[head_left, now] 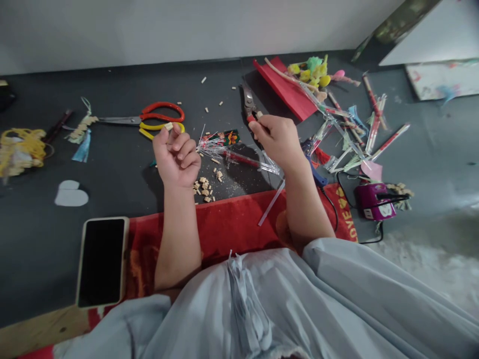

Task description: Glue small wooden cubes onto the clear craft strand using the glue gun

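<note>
My left hand (176, 155) is curled palm-up above the dark floor, pinching a small pale wooden piece (169, 126) at its fingertips. My right hand (276, 139) is closed around the handles of metal cutters (248, 101), whose blades point away from me. Between the hands lie a clear-wrapped red stick (245, 160) with shiny fringe and a small black flowered card (231, 137). A heap of short cut wooden bits (204, 187) sits just below my left hand.
Red and yellow scissors (157, 119) lie at the back left, yellow string (20, 149) at far left, a phone (102, 261) near my left elbow. A red folder (286, 89), wrapped sticks (374, 130) and a purple device (374, 201) are to the right. Red cloth (228, 224) covers my lap edge.
</note>
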Demonstrator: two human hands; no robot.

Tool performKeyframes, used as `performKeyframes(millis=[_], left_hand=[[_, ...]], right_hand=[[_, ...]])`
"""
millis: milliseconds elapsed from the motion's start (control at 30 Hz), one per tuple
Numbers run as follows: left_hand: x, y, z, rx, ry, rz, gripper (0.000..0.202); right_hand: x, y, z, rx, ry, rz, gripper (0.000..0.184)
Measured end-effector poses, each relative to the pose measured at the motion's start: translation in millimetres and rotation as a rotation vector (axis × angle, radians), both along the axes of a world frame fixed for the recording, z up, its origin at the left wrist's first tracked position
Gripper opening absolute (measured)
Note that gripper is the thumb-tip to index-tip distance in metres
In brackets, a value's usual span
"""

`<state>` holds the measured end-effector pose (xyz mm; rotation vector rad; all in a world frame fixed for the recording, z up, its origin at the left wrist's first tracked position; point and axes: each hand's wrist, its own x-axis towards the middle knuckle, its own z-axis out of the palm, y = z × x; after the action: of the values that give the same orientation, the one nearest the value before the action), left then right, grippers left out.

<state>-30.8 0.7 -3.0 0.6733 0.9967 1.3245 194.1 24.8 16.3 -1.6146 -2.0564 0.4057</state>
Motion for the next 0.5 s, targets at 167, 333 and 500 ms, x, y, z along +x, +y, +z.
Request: performKeyframes(millis=[167, 333, 500], left_hand=[[1, 0, 1.3, -0.013, 0.041, -0.039, 0.039], [3, 0, 4.7, -0.053, 0.053, 0.009, 0.036], [5, 0, 7.4, -0.113, 0.043, -0.015, 0.037]], right_hand=[[2, 1, -3.8, -0.056, -0.060, -0.027, 0.027], [6, 3, -11.8, -0.133, -0.058, 0.057, 0.009], [7, 4, -11.2, -0.108, 0.006, 0.053, 0.023]])
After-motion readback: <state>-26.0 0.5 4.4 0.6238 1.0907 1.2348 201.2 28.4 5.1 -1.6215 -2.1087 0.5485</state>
